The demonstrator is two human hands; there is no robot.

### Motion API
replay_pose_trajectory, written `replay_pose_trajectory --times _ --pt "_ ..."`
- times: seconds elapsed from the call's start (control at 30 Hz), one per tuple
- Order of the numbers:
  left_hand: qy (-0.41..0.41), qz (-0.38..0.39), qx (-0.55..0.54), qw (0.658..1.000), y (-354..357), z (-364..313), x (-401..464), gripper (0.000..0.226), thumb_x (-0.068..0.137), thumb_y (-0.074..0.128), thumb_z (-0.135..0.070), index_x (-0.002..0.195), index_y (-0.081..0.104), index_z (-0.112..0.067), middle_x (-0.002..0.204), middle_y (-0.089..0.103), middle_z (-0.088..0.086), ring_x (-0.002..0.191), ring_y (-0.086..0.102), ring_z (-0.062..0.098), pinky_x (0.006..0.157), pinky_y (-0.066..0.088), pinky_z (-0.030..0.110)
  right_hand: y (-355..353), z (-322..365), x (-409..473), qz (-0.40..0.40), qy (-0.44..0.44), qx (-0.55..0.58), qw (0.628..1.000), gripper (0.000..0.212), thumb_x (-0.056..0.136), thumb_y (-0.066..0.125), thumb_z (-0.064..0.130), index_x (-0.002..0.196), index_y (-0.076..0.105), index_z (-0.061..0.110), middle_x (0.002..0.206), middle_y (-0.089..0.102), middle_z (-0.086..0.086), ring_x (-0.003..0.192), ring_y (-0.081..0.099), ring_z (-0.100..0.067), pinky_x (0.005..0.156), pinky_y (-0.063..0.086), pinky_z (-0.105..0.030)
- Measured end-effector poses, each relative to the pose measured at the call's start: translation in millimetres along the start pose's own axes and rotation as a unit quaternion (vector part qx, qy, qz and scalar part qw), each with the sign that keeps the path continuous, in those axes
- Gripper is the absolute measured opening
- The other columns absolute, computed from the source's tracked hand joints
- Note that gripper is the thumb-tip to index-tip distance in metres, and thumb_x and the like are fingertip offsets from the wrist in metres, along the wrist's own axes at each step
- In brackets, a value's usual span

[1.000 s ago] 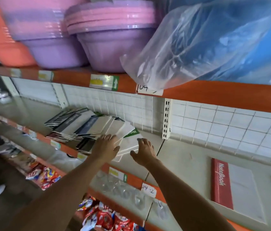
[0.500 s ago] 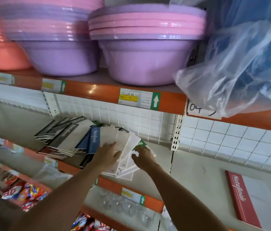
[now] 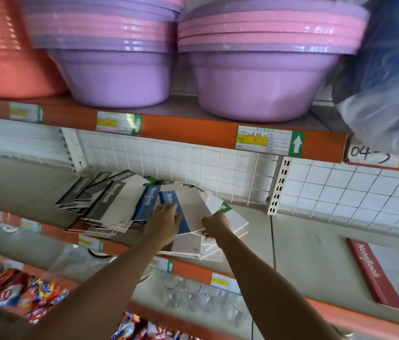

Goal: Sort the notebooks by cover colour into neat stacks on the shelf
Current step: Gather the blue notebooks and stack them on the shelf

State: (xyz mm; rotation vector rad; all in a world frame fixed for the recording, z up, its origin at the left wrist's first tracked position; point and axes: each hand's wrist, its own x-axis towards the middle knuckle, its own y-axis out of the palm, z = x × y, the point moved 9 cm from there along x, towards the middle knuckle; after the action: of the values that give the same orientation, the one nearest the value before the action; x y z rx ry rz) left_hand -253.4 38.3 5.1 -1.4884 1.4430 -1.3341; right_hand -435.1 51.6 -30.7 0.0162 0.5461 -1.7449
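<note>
A loose, fanned pile of notebooks [image 3: 117,204] lies on the middle shelf [image 3: 299,244], with grey, blue and green spines showing. My left hand [image 3: 162,223] rests flat on a blue-spined notebook [image 3: 177,212] in the pile. Just to its right, my right hand [image 3: 215,227] grips the near edge of the pale notebooks, fingers tucked underneath, above a green-spined one [image 3: 225,207]. A single red-spined notebook [image 3: 375,273] lies apart at the far right of the same shelf.
Purple and pink basins [image 3: 264,67] and an orange basin [image 3: 2,57] fill the shelf above, beside a plastic-wrapped blue bundle [image 3: 389,77]. Glass items [image 3: 193,293] and snack packets [image 3: 26,293] sit on the lower shelves. A white wire grid [image 3: 218,173] backs the shelf.
The view has swung left and closer to the pile. Both hands have pushed further into the notebooks; a second blue spine now shows, and my right hand has curled under the pale covers.
</note>
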Motion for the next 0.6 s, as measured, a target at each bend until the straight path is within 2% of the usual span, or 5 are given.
replay_pose_trajectory --times 0.13,0.27,0.37,0.47,0.6 --pt "-0.018 0.042 0.064 0.997 10.5 12.4 -0.5 0.046 0.103 0.028 -0.051 0.128 0.047 -0.017 0.131 0.052 0.011 0.124 0.046 0.029 0.105 0.038 0.045 -22.4 -18.6 -4.3 -0.072 0.022 0.021 0.997 0.025 0.085 0.058 0.009 0.105 0.043 0.009 0.104 0.060 -0.017 0.087 0.068 -0.034 0.066 0.061 -0.050" --pt "0.115 -0.005 0.035 0.993 9.3 -22.0 -7.7 0.035 0.103 0.035 -0.043 0.119 0.053 -0.017 0.119 0.060 0.005 0.114 0.053 0.024 0.097 0.041 0.040 -50.4 -49.6 -18.4 -0.100 0.079 0.082 0.989 0.032 0.077 0.063 0.006 0.104 0.045 0.004 0.091 0.061 -0.014 0.067 0.070 -0.032 0.054 0.060 -0.041" --pt "0.171 0.025 0.079 0.982 17.4 -54.4 -18.1 0.031 0.104 0.034 -0.035 0.125 0.051 -0.020 0.124 0.061 -0.002 0.123 0.050 0.023 0.107 0.031 0.047 -69.0 -73.1 -28.0 -0.107 0.102 0.055 0.988 0.033 0.065 0.060 0.009 0.095 0.059 -0.005 0.072 0.066 -0.016 0.051 0.067 -0.032 0.044 0.052 -0.031" --pt "0.189 0.079 0.072 0.976 33.0 -78.2 -24.8 0.029 0.102 0.040 -0.025 0.131 0.045 -0.023 0.123 0.062 -0.001 0.126 0.048 0.024 0.113 0.020 0.061 -99.6 -82.0 -42.2 -0.168 0.101 -0.009 0.981 0.013 0.073 0.061 0.017 0.074 0.062 0.004 0.062 0.064 -0.010 0.050 0.065 -0.030 0.057 0.061 -0.042" --pt "0.228 0.112 0.008 0.967 54.2 -111.5 -38.7 0.035 0.098 0.046 -0.010 0.131 0.045 -0.022 0.110 0.067 0.003 0.113 0.055 0.026 0.113 0.022 0.060 -141.7 -96.6 -63.8 -0.265 0.109 -0.111 0.952 0.027 0.079 0.059 0.031 0.095 0.060 0.009 0.086 0.065 -0.009 0.074 0.062 -0.028 0.071 0.051 -0.032"
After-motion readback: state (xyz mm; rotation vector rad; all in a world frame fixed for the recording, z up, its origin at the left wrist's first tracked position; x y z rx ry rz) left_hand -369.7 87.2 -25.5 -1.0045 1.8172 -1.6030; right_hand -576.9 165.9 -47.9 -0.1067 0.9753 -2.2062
